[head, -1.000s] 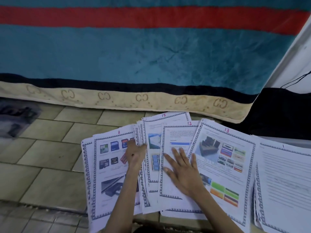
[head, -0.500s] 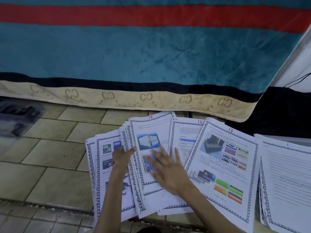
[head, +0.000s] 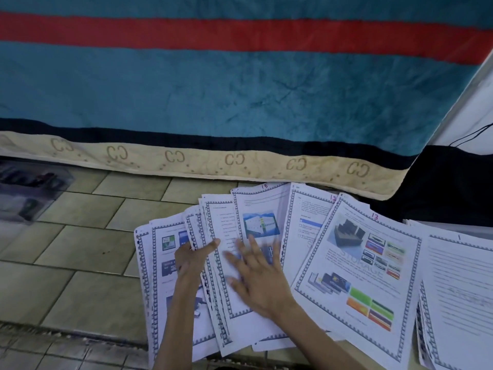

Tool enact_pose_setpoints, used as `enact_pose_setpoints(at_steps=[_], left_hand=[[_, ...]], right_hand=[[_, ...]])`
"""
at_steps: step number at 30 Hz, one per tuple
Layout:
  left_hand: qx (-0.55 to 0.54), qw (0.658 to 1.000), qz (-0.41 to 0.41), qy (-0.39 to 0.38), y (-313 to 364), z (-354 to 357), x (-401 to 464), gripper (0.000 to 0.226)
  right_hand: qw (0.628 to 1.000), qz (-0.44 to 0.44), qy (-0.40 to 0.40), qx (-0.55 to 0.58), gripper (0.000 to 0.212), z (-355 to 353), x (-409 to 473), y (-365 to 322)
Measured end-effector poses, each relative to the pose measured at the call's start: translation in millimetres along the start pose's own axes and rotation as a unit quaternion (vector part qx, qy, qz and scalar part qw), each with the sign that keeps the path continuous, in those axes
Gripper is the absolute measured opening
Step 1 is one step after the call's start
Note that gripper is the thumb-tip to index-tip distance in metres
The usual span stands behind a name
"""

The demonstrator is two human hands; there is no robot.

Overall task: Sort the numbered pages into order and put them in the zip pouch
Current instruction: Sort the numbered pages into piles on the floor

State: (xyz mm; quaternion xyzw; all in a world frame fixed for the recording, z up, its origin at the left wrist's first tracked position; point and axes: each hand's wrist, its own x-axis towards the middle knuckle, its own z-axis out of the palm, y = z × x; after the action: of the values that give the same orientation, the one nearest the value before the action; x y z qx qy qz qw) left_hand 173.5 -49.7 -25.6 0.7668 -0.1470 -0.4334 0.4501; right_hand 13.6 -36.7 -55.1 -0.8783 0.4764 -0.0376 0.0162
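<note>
— Where are your hands?

— Both reach forward from the near edge onto the fan of pages (head: 266, 263). My left hand (head: 193, 259) grips the left part of the fan, thumb pointing right on top of the sheets, fingers tucked beneath them. My right hand (head: 257, 273) lies flat with its fingers straight and spread, palm down, pressing on the middle sheets; it is a little blurred

— And the pages?

— White sheets with a blue patterned border, overlapping like cards on the floor (head: 80, 236), mostly right of centre. Pink handwritten numbers sit at the top edges: page 15 (head: 260, 209) with a picture of a white cabinet, page 12 (head: 306, 217) partly covered just right of it, page 13 (head: 360, 268) with colour photos and a faint word STORAGE. Far right, page 1 (head: 458, 289) is all lined text on its own small stack. The leftmost sheet (head: 160, 263) shows memory cards; I cannot read its number

— What is around them?

— Pale square tiles with dark grout. Behind the fan hangs a plush blanket (head: 240, 89), teal with a red stripe, a black band and a cream hem stamped CC
</note>
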Motion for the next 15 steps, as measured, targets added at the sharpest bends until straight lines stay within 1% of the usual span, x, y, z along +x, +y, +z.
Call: enact_pose_setpoints(at_steps=[1,2,7,10,11,12,14,15], left_hand=[[0.012,1.000,-0.004,-0.004,1,0,1,0.078],[0.015,1.000,-0.006,-0.006,2,-2,2,0.076],[0.038,0.999,-0.001,0.032,0,-10,11,0.064],[0.087,0.994,0.017,0.058,2,-18,12,0.040],[0.098,0.992,0.028,0.069,3,-21,11,0.041],[0.109,0.990,0.045,0.079,2,-24,13,0.047],[0.113,0.984,0.094,0.103,1,-24,9,0.056],[0.116,0.977,0.124,0.128,0,-22,6,0.059]], right_hand=[[1.000,-0.015,-0.011,-0.006,0.056,2,-1,-2],[1.000,-0.014,-0.019,-0.009,0.057,5,-2,-2],[0.999,0.032,-0.031,-0.003,0.064,12,-1,6],[0.998,0.053,-0.029,0.008,0.069,16,1,7],[0.998,0.058,-0.023,0.012,0.071,16,0,6],[0.998,0.059,-0.014,0.012,0.072,16,1,5],[0.998,0.062,0.006,0.005,0.075,11,2,2],[0.997,0.072,0.021,0.000,0.077,7,5,-1]])
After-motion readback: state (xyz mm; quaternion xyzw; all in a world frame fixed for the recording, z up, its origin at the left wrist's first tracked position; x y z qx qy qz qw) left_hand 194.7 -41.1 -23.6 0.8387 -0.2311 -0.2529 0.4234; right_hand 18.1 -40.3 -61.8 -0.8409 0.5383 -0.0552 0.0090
